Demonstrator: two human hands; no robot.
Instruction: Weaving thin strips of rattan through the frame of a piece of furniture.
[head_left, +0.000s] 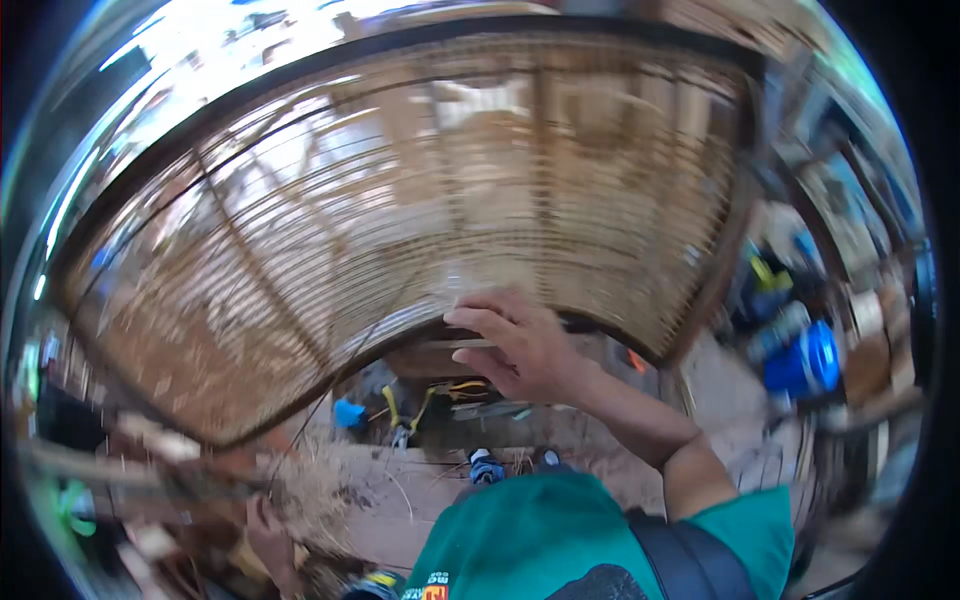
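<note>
Panel: a large woven cane panel in a dark frame fills the upper view, its long axis running from 9 to 3 o'clock, its fine strands running the same way, its lower edge arching over the floor.
Right hand: the right hand rests on the panel's lower edge at centre, fingers slightly spread and pointing toward 9 o'clock, laid flat rather than pinching.
Left hand: the left hand, at 7 o'clock, sits among loose cane strands; its fingers are too blurred to tell.
Containers: a blue barrel lies at 3 o'clock, contents hidden; a small blue cup sits below the panel, contents unclear.
Floor: yellow-handled tools lie beneath the arch.
</note>
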